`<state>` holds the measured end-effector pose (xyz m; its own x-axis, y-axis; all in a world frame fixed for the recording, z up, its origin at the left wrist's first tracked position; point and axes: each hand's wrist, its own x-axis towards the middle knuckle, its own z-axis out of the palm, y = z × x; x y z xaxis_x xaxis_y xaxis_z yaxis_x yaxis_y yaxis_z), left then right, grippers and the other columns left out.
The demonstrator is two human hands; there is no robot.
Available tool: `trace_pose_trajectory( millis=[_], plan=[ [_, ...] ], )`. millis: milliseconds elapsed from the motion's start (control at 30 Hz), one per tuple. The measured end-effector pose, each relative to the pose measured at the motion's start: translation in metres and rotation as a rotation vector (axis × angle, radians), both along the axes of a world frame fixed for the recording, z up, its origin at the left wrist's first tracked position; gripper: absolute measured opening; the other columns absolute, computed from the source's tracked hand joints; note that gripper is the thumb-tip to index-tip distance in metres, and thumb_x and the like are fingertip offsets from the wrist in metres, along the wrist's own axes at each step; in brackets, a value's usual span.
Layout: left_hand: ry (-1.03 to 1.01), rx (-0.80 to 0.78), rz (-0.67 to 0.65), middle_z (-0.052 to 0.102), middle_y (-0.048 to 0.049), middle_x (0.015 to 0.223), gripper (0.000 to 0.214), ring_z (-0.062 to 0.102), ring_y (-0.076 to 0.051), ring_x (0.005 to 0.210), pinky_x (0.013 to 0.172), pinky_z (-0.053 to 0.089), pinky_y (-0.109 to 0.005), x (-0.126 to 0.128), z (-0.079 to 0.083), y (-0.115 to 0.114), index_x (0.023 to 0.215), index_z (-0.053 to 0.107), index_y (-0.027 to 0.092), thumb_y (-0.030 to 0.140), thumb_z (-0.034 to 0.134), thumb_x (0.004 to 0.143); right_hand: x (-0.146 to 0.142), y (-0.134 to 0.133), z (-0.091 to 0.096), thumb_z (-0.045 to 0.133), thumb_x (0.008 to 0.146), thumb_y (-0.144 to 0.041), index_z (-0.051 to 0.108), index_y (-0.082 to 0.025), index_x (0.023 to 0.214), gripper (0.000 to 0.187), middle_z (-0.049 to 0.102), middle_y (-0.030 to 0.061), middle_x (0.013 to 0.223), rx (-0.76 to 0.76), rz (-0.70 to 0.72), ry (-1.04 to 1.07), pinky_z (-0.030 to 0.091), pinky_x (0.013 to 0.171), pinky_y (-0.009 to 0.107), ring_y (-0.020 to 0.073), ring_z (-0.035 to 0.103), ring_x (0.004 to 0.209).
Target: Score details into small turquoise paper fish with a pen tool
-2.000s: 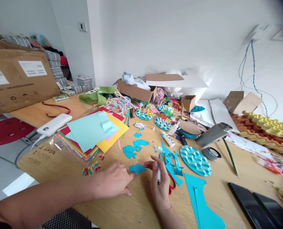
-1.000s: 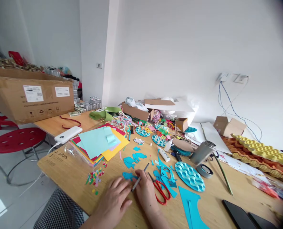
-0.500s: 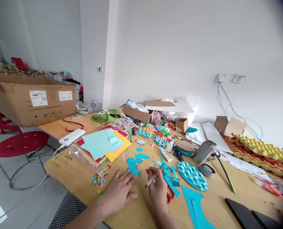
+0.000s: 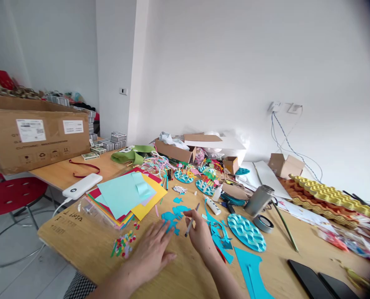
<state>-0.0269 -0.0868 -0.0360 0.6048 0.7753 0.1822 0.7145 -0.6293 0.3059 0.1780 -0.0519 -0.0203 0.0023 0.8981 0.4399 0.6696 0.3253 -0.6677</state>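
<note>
My left hand [image 4: 150, 251] lies flat on the wooden table with its fingers spread. Its fingertips reach the lower edge of a cluster of blue paper fish cutouts [image 4: 169, 216]. My right hand [image 4: 202, 237] pinches a slim grey pen [image 4: 189, 226], which slants across the fingers just right of the cutouts. Beside that hand lie blue paper scraps [image 4: 217, 232]. Red-handled scissors [image 4: 221, 254] are mostly hidden behind my right forearm. A separate small blue fish [image 4: 177, 200] sits beyond the cluster, and a patterned fish [image 4: 180, 189] lies farther back.
Coloured paper sheets [image 4: 119, 195], a white power bank [image 4: 82, 185] and confetti dots [image 4: 124, 243] are on the left. Rightward are a wavy blue oval [image 4: 246, 232], a steel bottle [image 4: 259, 200], black tape [image 4: 263, 223] and a phone [image 4: 307, 278]. Craft supplies and boxes crowd the back.
My right hand with the pen has moved forward and closer to the blue fish cutouts. My left hand stays flat beside them. The whole view has shifted slightly.
</note>
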Motion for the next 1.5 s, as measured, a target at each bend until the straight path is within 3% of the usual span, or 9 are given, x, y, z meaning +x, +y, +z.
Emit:
trace_pose_trajectory(
  millis=[200, 300, 467, 633, 733, 867, 1100, 1300, 1500],
  plan=[
    [0.033, -0.043, 0.011, 0.026, -0.0118, 0.16, 0.064, 0.022, -0.033, 0.149, 0.119, 0.025, -0.055, -0.001, -0.008, 0.002, 0.153, 0.036, 0.02, 0.051, 0.048, 0.098, -0.011, 0.046, 0.001, 0.048, 0.085, -0.001, 0.075, -0.028, 0.097, 0.04, 0.076, 0.0044, 0.112, -0.087, 0.126, -0.242, 0.034, 0.109, 0.048, 0.0235, 0.064, 0.117],
    [0.049, -0.06, 0.025, 0.024, -0.0104, 0.161, 0.063, 0.019, -0.034, 0.149, 0.119, 0.024, -0.057, 0.0, -0.006, 0.004, 0.153, 0.037, 0.02, 0.05, 0.047, 0.098, -0.004, 0.056, -0.006, 0.05, 0.085, -0.001, 0.075, -0.028, 0.1, 0.04, 0.076, 0.0055, 0.113, -0.127, 0.138, -0.318, 0.035, 0.107, 0.048, 0.0238, 0.065, 0.114],
    [0.069, -0.063, 0.041, 0.034, -0.012, 0.157, 0.065, 0.027, -0.034, 0.147, 0.118, 0.026, -0.059, 0.002, -0.006, 0.005, 0.151, 0.04, 0.02, 0.058, 0.041, 0.099, 0.017, 0.056, -0.013, 0.051, 0.085, -0.004, 0.076, -0.026, 0.1, 0.037, 0.077, 0.0056, 0.108, -0.167, 0.133, -0.373, 0.04, 0.103, 0.04, 0.0224, 0.069, 0.106],
    [0.068, -0.045, 0.04, 0.035, -0.0109, 0.157, 0.065, 0.028, -0.033, 0.147, 0.118, 0.025, -0.059, 0.003, -0.008, 0.004, 0.153, 0.036, 0.022, 0.059, 0.039, 0.099, 0.036, 0.046, -0.011, 0.053, 0.084, -0.008, 0.074, -0.025, 0.102, 0.033, 0.077, 0.0053, 0.108, -0.179, 0.105, -0.381, 0.047, 0.095, 0.033, 0.022, 0.07, 0.103],
    [0.072, -0.038, 0.041, 0.035, -0.0114, 0.157, 0.066, 0.028, -0.033, 0.147, 0.118, 0.025, -0.058, 0.003, -0.009, 0.004, 0.153, 0.036, 0.02, 0.059, 0.037, 0.1, 0.042, 0.036, -0.012, 0.045, 0.087, -0.005, 0.073, -0.024, 0.106, 0.038, 0.076, 0.0064, 0.113, -0.196, 0.089, -0.4, 0.043, 0.101, 0.04, 0.0234, 0.068, 0.109],
    [0.092, -0.042, 0.054, 0.031, -0.0117, 0.158, 0.066, 0.025, -0.032, 0.148, 0.119, 0.023, -0.056, 0.003, -0.009, 0.005, 0.154, 0.031, 0.017, 0.056, 0.036, 0.101, 0.039, 0.017, -0.012, 0.04, 0.087, 0.001, 0.071, -0.024, 0.11, 0.046, 0.075, 0.0078, 0.117, -0.215, 0.099, -0.434, 0.029, 0.113, 0.054, 0.0265, 0.064, 0.119],
    [0.118, -0.058, 0.042, 0.032, -0.011, 0.158, 0.066, 0.027, -0.031, 0.147, 0.118, 0.024, -0.055, 0.002, -0.005, 0.007, 0.155, 0.03, 0.017, 0.056, 0.036, 0.102, 0.02, -0.027, 0.002, 0.046, 0.077, 0.009, 0.071, -0.028, 0.112, 0.056, 0.074, 0.0069, 0.116, -0.217, 0.258, -0.47, 0.026, 0.114, 0.055, 0.0261, 0.064, 0.117],
    [0.136, -0.079, 0.059, 0.031, -0.013, 0.158, 0.067, 0.027, -0.032, 0.147, 0.117, 0.024, -0.059, 0.002, -0.002, 0.014, 0.155, 0.029, 0.016, 0.058, 0.03, 0.102, 0.011, -0.053, 0.011, 0.048, 0.086, 0.002, 0.069, -0.027, 0.113, 0.044, 0.073, 0.0068, 0.119, -0.23, 0.34, -0.567, 0.029, 0.114, 0.051, 0.0261, 0.062, 0.119],
    [0.167, -0.09, 0.057, 0.029, -0.0134, 0.158, 0.069, 0.025, -0.032, 0.148, 0.118, 0.022, -0.06, 0.002, 0.003, 0.017, 0.152, 0.034, 0.013, 0.059, 0.031, 0.102, 0.013, -0.061, 0.012, 0.054, 0.09, -0.004, 0.067, -0.025, 0.113, 0.034, 0.07, 0.0065, 0.124, -0.239, 0.371, -0.606, 0.035, 0.111, 0.047, 0.0264, 0.059, 0.122]
  ],
)
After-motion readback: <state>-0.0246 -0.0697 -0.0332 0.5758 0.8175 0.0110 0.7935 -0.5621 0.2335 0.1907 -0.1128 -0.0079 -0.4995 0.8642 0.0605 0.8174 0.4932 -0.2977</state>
